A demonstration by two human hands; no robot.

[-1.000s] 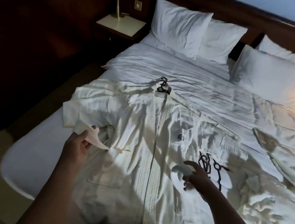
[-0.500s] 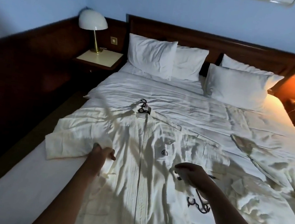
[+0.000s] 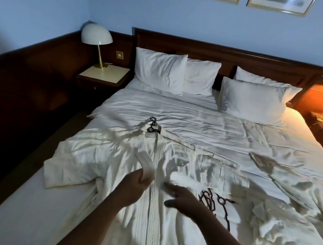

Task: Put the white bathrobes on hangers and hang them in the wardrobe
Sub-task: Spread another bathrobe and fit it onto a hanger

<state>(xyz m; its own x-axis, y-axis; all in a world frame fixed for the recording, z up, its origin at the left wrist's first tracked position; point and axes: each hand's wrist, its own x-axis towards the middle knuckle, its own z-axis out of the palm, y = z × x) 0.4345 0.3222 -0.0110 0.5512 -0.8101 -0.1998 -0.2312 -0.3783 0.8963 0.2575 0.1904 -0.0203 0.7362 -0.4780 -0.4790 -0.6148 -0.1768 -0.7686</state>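
On the white-sheeted bed a cream, ribbed bathrobe lies flat, front up, with a black hanger at its collar. The left hand clutches its belt. The blurred right hand is spread loose, beside a spare hanger and a crumpled robe.

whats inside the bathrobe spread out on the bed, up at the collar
A black hanger: its hook and neck stick out at the collar. Its arms are hidden inside the bathrobe.
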